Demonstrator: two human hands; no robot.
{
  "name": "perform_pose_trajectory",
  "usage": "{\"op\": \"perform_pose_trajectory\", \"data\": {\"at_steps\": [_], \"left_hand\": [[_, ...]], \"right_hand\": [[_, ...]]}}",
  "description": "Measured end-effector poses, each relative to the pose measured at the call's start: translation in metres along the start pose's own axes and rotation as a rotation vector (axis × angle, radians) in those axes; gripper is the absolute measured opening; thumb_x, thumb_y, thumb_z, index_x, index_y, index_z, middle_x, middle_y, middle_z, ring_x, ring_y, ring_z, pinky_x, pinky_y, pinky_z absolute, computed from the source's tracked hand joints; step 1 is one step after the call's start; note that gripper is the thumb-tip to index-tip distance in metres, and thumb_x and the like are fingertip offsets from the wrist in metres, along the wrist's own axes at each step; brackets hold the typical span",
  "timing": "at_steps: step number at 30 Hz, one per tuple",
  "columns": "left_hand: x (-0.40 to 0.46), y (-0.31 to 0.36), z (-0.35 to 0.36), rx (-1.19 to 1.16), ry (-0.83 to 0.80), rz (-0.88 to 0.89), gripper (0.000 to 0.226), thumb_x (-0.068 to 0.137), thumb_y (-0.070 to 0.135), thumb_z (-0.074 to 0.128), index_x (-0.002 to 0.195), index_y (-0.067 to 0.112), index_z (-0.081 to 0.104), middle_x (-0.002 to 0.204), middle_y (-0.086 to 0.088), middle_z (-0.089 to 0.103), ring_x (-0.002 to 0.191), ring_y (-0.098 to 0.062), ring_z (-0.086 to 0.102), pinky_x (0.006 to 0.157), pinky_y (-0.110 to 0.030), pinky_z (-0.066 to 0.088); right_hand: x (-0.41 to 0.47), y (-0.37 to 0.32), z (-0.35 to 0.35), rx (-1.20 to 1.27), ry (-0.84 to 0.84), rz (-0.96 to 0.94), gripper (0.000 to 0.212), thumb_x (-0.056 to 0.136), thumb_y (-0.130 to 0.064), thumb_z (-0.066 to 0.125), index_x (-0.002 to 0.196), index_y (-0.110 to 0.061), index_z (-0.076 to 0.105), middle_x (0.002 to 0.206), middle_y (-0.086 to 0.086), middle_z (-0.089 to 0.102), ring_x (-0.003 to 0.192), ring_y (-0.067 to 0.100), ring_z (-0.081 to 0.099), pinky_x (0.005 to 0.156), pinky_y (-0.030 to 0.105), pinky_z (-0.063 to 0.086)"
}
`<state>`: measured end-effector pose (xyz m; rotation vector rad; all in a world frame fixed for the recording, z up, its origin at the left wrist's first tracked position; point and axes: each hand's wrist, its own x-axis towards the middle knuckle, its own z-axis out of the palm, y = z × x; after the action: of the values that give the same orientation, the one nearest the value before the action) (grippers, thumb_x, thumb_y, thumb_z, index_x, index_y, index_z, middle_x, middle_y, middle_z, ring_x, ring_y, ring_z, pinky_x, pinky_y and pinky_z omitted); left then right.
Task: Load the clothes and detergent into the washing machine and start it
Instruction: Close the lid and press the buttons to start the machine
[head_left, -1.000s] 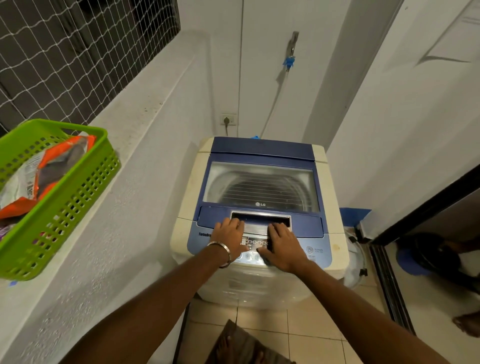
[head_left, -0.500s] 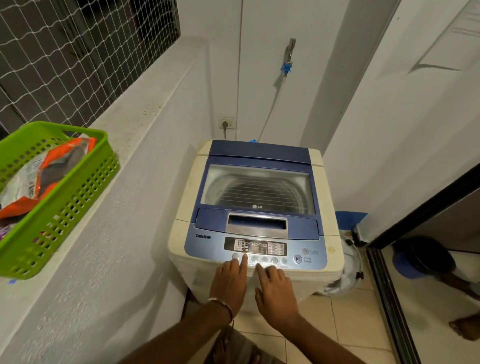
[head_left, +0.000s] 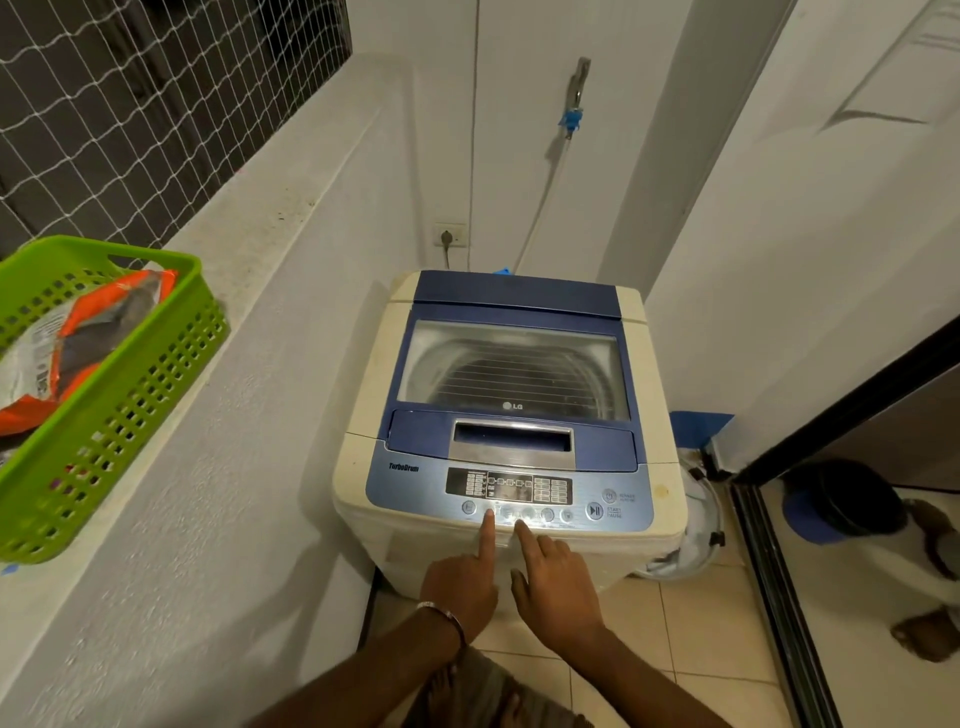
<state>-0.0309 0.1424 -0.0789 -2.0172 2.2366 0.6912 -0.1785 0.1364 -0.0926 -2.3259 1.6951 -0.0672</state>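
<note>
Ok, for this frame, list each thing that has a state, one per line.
Washing machine lid: closed.
Control panel display: dark, no lit digits visible.
Wall plug: plugged into the socket.
Green basket: on the ledge, holding an orange packet.
Left hand: index finger extended onto a panel button.
Right hand: index finger pointing at the button row.

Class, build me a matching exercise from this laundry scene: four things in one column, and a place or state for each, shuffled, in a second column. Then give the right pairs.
Things:
1. green basket
2. washing machine lid
3. left hand
4. wall socket

Places or states:
A. closed
B. on the wall behind the machine
C. index finger on a panel button
D. on the ledge to the left, holding an orange packet

Pairs: 1-D, 2-A, 3-C, 4-B
</note>
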Motion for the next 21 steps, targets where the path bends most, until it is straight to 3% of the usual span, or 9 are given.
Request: {"op": "perform_pose_trajectory", "data": {"at_steps": [11, 16, 21], "left_hand": [[0.003, -0.004, 0.006, -0.038, -0.017, 0.003, 0.113, 0.081, 0.051, 0.062, 0.146, 0.026, -0.028, 0.105, -0.004, 0.07, 0.084, -0.016, 0.067, 0.076, -0.03, 0.056], [0.001, -0.005, 0.006, -0.078, -0.072, 0.009, 0.118, 0.081, 0.047, 0.064, 0.137, 0.03, -0.039, 0.106, -0.004, 0.07, 0.082, -0.015, 0.067, 0.078, -0.029, 0.057], [-0.008, -0.006, -0.001, -0.093, -0.073, 0.023, 0.104, 0.089, 0.04, 0.055, 0.139, 0.03, -0.035, 0.101, -0.006, 0.07, 0.081, -0.017, 0.067, 0.07, -0.025, 0.051]], "right_hand": [[-0.006, -0.003, 0.004, -0.031, -0.019, 0.007, 0.083, 0.074, -0.042, 0.069, 0.145, -0.012, 0.04, 0.087, -0.005, 0.067, 0.075, 0.017, 0.061, 0.06, 0.029, 0.049], [-0.01, 0.001, 0.002, -0.02, 0.046, -0.022, 0.08, 0.081, -0.042, 0.062, 0.15, -0.018, 0.031, 0.098, -0.003, 0.068, 0.084, 0.019, 0.062, 0.07, 0.032, 0.05], [-0.008, 0.02, -0.007, -0.041, 0.056, 0.048, 0.078, 0.088, -0.037, 0.049, 0.155, -0.018, 0.015, 0.109, 0.002, 0.066, 0.096, 0.023, 0.06, 0.079, 0.036, 0.048]]}}
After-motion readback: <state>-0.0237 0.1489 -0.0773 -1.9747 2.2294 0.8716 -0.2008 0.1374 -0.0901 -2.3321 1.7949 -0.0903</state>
